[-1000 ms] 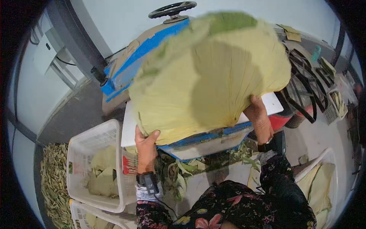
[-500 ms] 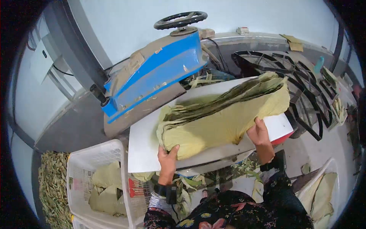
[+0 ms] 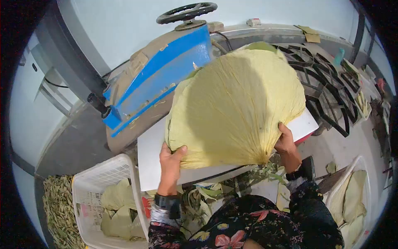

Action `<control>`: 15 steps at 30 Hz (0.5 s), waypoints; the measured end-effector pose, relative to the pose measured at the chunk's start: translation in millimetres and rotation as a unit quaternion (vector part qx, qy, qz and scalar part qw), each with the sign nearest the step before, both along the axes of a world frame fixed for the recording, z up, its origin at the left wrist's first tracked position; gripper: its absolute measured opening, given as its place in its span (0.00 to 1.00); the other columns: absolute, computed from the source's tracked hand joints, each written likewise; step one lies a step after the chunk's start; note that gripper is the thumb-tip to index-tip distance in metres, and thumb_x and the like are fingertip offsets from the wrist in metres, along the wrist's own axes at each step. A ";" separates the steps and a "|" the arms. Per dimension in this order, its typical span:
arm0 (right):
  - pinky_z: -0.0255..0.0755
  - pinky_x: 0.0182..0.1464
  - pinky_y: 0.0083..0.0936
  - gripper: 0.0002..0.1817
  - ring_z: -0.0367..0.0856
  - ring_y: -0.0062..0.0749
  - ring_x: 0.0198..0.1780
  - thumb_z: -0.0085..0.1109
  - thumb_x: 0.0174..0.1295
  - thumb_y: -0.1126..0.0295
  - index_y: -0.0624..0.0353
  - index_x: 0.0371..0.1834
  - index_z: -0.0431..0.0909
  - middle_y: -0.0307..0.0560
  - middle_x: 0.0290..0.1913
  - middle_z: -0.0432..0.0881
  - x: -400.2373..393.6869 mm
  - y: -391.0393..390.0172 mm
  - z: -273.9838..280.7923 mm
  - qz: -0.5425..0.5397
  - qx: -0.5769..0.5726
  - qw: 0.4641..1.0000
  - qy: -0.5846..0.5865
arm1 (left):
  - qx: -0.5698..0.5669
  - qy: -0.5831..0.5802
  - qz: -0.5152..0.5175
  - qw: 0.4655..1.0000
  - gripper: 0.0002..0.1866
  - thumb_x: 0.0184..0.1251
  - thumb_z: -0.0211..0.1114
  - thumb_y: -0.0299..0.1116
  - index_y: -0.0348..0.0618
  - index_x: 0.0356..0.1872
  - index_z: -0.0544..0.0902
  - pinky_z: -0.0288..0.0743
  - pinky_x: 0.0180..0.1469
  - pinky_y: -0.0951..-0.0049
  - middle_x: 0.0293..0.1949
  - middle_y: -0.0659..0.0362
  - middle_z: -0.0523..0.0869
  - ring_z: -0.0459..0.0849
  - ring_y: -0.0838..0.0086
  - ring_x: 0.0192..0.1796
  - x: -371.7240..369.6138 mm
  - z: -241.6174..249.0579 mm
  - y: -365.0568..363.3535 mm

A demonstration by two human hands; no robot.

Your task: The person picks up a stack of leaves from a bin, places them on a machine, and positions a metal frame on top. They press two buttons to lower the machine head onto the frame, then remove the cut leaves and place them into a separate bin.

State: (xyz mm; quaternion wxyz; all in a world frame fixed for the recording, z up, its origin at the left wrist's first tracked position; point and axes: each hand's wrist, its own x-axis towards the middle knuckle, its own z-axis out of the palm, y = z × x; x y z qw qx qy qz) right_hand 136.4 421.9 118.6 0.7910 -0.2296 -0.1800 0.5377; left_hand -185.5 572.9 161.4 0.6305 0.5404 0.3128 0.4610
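Broad, fan-shaped, pale-yellow leaf stack (image 3: 232, 108), over the middle of the flat white surface (image 3: 151, 157); left hand (image 3: 171, 162) clasping the stack's lower left edge, right hand (image 3: 287, 145) its lower right; perforated white plastic basket (image 3: 92, 178) of leaves by the surface's near left corner; blue metal machine (image 3: 166, 72) beyond its far left edge

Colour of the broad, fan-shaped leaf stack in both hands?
The fan-shaped leaf stack is pale yellow, green at its top edge; clearest in the head view.
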 end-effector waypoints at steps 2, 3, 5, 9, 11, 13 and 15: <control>0.67 0.58 0.35 0.30 0.73 0.41 0.56 0.57 0.58 0.65 0.64 0.62 0.61 0.51 0.57 0.72 -12.0 -3.6 13.8 -0.010 -0.039 0.998 -0.056 | -0.060 0.031 -0.041 0.997 0.22 0.56 0.62 0.21 0.31 0.54 0.69 0.71 0.52 0.73 0.47 0.53 0.80 0.79 0.71 0.47 -10.3 3.6 9.8; 0.68 0.57 0.34 0.30 0.74 0.40 0.55 0.58 0.57 0.66 0.65 0.62 0.61 0.50 0.56 0.73 -16.6 -2.5 16.6 -0.019 -0.073 0.991 -0.112 | -0.063 0.031 -0.039 0.997 0.22 0.56 0.62 0.21 0.31 0.54 0.69 0.71 0.52 0.73 0.47 0.53 0.80 0.79 0.71 0.47 -14.8 0.1 16.8; 0.69 0.55 0.33 0.26 0.75 0.38 0.52 0.58 0.56 0.68 0.66 0.58 0.65 0.50 0.52 0.76 -23.2 5.4 7.3 -0.055 -0.125 0.976 -0.167 | -0.088 0.141 -0.067 0.984 0.21 0.55 0.64 0.23 0.30 0.51 0.71 0.73 0.49 0.72 0.45 0.52 0.81 0.80 0.71 0.45 -23.1 -16.8 35.4; 0.70 0.51 0.30 0.21 0.78 0.34 0.45 0.60 0.54 0.73 0.69 0.51 0.72 0.49 0.45 0.80 -35.0 25.5 -4.0 -0.119 -0.216 0.938 -0.242 | -0.051 0.220 -0.070 0.972 0.19 0.54 0.64 0.24 0.29 0.48 0.73 0.74 0.44 0.71 0.41 0.53 0.82 0.81 0.71 0.41 -27.9 -39.7 67.0; 0.71 0.48 0.28 0.19 0.78 0.32 0.42 0.61 0.54 0.72 0.69 0.49 0.74 0.47 0.44 0.80 -40.6 34.9 -5.2 -0.127 -0.231 0.931 -0.253 | 0.040 0.262 -0.040 0.963 0.18 0.54 0.64 0.24 0.28 0.45 0.74 0.75 0.40 0.71 0.36 0.51 0.83 0.82 0.69 0.36 -23.4 -16.6 69.2; 0.71 0.49 0.27 0.17 0.78 0.30 0.45 0.60 0.54 0.73 0.71 0.46 0.76 0.48 0.42 0.81 -32.3 42.7 -23.0 -0.104 -0.282 0.893 -0.335 | 0.104 0.408 0.000 0.907 0.20 0.51 0.64 0.25 0.29 0.46 0.73 0.73 0.45 0.65 0.43 0.46 0.81 0.80 0.63 0.43 -9.0 0.9 63.7; 0.71 0.45 0.26 0.15 0.78 0.28 0.40 0.60 0.54 0.73 0.70 0.44 0.78 0.47 0.39 0.82 -37.1 46.2 -31.9 -0.159 -0.252 0.896 -0.330 | 0.467 0.524 0.168 0.693 0.25 0.47 0.66 0.30 0.31 0.48 0.72 0.68 0.53 0.57 0.52 0.40 0.74 0.74 0.54 0.54 6.7 6.4 35.8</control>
